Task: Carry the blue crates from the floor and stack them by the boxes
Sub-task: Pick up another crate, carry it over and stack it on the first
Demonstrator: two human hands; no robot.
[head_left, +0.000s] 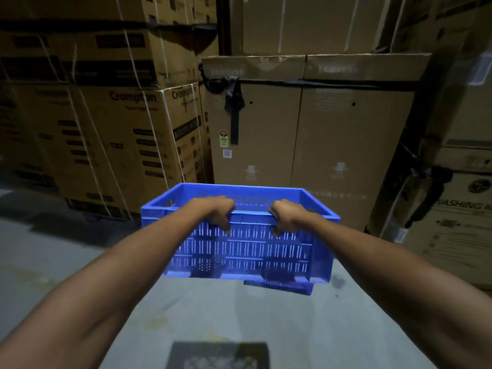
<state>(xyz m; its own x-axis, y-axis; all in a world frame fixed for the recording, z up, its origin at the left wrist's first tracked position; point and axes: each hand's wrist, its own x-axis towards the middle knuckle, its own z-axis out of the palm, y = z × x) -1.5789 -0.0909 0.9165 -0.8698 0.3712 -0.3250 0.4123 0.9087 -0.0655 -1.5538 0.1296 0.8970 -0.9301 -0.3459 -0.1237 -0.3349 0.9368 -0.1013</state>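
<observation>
Gripping slotted blue crate (253,249): left hand (218,214), right hand (286,217).

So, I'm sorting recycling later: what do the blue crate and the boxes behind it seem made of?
Blue crate: likely moulded plastic, smooth with a slight sheen, judging by its slotted walls. Boxes: brown cardboard, matte, with printed lettering, seams and strapping.

A warehouse or stockroom: strapped cardboard boxes (127,134) printed "Crompton" are stacked high. Tall cartons (306,134) stand beside them and an appliance box (458,222) marked "WASHING", all on a bare grey concrete floor (53,262) in dim light.
</observation>
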